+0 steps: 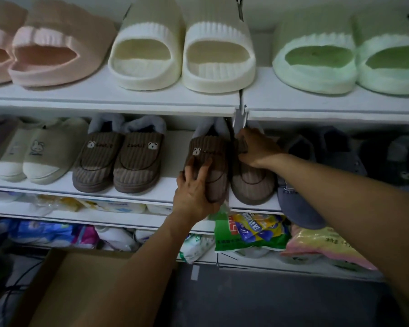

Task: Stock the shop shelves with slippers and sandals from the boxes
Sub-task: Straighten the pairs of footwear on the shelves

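Observation:
Two brown corduroy slippers with bear patches and grey fleece lining sit on the middle shelf [172, 185]. My left hand [195, 192] grips the toe of the left slipper [210, 152], fingers curled over its top. My right hand [253, 148] holds the upper of the right slipper [252, 185], partly hiding it. An identical brown pair [118, 159] stands to the left. An open cardboard box [80, 286] lies at the lower left; its inside is dim.
The top shelf carries pink [57, 48], cream [182, 50] and green slides [350, 55]. Beige bunny slippers [40, 152] stand at the far left, dark blue-grey slippers [300, 199] at the right. The lower shelves hold packaged goods [253, 230]. A metal bracket [240, 116] hangs between the shelf boards.

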Action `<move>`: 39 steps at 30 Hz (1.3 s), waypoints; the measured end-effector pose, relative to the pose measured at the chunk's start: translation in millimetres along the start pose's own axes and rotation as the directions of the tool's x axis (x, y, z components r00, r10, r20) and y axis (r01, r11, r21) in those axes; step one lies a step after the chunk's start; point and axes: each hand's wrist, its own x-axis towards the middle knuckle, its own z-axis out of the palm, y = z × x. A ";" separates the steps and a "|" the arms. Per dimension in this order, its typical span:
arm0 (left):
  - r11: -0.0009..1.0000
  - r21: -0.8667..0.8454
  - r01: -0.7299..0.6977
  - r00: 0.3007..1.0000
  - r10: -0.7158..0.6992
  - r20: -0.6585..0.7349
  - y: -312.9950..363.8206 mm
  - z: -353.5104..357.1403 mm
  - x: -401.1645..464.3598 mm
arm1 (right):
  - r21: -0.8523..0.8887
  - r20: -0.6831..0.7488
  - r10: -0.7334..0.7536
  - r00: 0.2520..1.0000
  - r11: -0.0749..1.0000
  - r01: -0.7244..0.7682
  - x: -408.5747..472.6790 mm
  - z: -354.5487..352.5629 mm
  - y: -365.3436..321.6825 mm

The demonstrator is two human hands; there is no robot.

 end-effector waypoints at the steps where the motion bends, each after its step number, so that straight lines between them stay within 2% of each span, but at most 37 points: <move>1: 1.000 0.002 -0.004 1.000 0.004 0.002 -0.8 -0.5 0.9 | 0.080 0.002 0.014 1.000 0.997 -0.014 0.5 -2.4 -1.2; 7: 1.000 0.006 0.007 1.000 -0.007 -0.031 -7.9 -0.7 -6.0 | 0.402 -0.014 0.128 0.992 0.909 -0.111 -1.3 0.1 0.5; 14: 1.000 0.020 0.021 1.000 -0.020 -0.019 -5.9 -8.3 -5.8 | 0.538 -0.037 0.153 0.987 0.836 -0.110 -2.9 5.5 -3.3; 16: 1.000 0.016 0.018 1.000 -0.018 -0.018 -5.1 -10.3 -4.4 | 0.510 -0.057 0.154 0.986 0.854 -0.104 -4.8 8.3 -4.4; 21: 0.998 0.001 0.055 0.998 -0.055 0.018 -3.7 -13.9 -3.5 | 0.198 -0.070 0.096 0.993 0.977 -0.080 -10.6 18.9 -4.6; 27: 0.998 0.012 0.056 0.998 -0.056 0.031 0.1 -17.9 -6.8 | 0.240 -0.115 0.070 0.991 0.970 -0.040 -44.2 18.6 -7.9; 33: 0.995 -0.003 -0.099 0.986 0.098 -0.134 16.7 -33.6 -20.8 | -0.022 -0.244 -0.016 0.970 1.000 0.011 -108.5 23.6 -18.1; 36: 0.982 -0.103 -0.155 0.978 0.138 -0.157 29.3 -38.9 -28.9 | -0.036 -0.283 -0.077 0.956 0.997 0.070 -134.6 24.6 -13.6; 39: 0.965 -0.167 -0.202 0.973 0.178 -0.150 54.3 -40.6 -35.1 | -0.024 -0.304 -0.043 0.952 0.999 0.037 -152.0 16.1 0.1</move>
